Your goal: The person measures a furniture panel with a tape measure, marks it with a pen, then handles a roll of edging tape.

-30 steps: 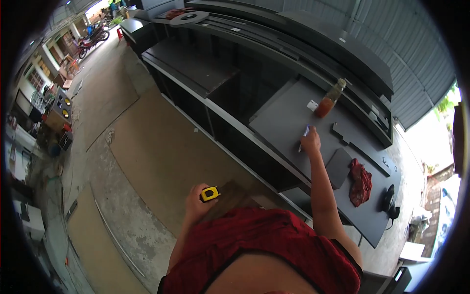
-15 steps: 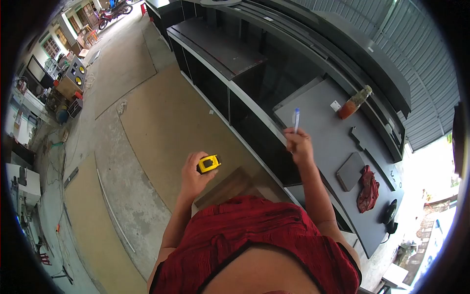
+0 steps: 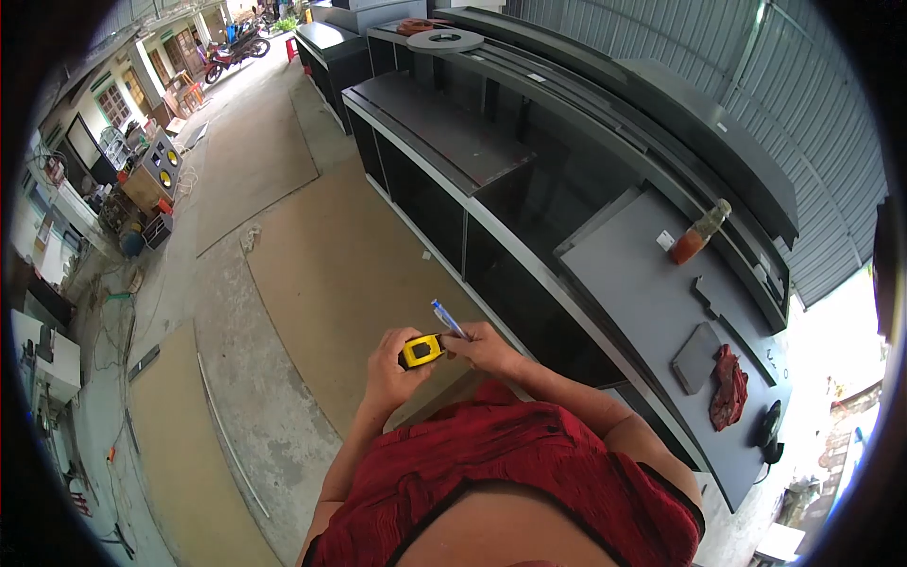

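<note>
My left hand (image 3: 385, 376) is wrapped round a yellow and black tape measure (image 3: 421, 351), held in front of my body. Close against its right end is my right hand (image 3: 484, 349), closed on a blue-capped pen (image 3: 448, 319) that points up and to the left. The right fingers meet the end of the tape measure, but whether they pinch the blade's tip is too small to tell. Below both hands is the red shirt, and beyond them brown board covers the floor.
A long black cabinet (image 3: 425, 194) runs along my right. On its grey panel (image 3: 624, 250) lie a bottle of orange liquid (image 3: 700, 232), a grey block (image 3: 696, 358), a red cloth (image 3: 728, 389) and a black tool (image 3: 770, 427). Brown boards (image 3: 321, 274) cover the floor; a motorbike (image 3: 236, 55) stands far back.
My right hand has come from over the cabinet, leftward and down, to the tape measure, still with the pen. The left hand has shifted slightly right and down. The view has tilted a little.
</note>
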The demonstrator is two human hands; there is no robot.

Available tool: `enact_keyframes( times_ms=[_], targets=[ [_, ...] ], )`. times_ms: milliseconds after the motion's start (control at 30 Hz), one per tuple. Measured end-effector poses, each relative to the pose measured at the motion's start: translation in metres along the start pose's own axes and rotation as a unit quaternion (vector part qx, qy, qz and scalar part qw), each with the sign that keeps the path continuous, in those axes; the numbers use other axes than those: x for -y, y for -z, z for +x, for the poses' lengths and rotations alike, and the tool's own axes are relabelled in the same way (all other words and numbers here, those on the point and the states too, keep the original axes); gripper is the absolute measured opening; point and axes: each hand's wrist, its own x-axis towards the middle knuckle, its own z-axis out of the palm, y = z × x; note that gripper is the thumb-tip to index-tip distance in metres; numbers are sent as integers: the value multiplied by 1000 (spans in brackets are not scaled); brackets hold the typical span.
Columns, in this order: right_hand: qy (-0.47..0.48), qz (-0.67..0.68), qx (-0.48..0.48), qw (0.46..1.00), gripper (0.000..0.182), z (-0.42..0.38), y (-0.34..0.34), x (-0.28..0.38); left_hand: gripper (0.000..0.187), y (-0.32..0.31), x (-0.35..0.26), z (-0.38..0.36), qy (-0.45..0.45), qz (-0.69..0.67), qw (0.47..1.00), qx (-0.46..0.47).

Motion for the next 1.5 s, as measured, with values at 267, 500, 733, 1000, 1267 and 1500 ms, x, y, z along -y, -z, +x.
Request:
enact_keyframes(
  times_ms=[267, 500, 733, 1000, 1267, 1500],
  targets=[
    [-23, 81, 34, 996, 18, 67, 7, 8, 40, 6, 34, 45, -7, 11, 1000, -20],
    [7, 85, 10, 996, 16, 161, 32, 10, 40, -1, 92, 126, 4, 5, 1000, -15],
    [15, 106, -64, 992, 28, 244, 82, 36, 44, -17, 165, 230, 47, -121, 989, 74],
    [90, -76, -209, 971, 45, 264, 116, 50, 45, -35, 150, 303, 216, -302, 908, 193],
    [85, 3, -367, 926, 53, 200, 132, 68, 43, -86, 131, 354, 198, -410, 782, 427],
    [101, 139, -506, 845, 45, 190, 114, 60, 45, -108, 116, 380, 192, -396, 692, 573]
  ],
)
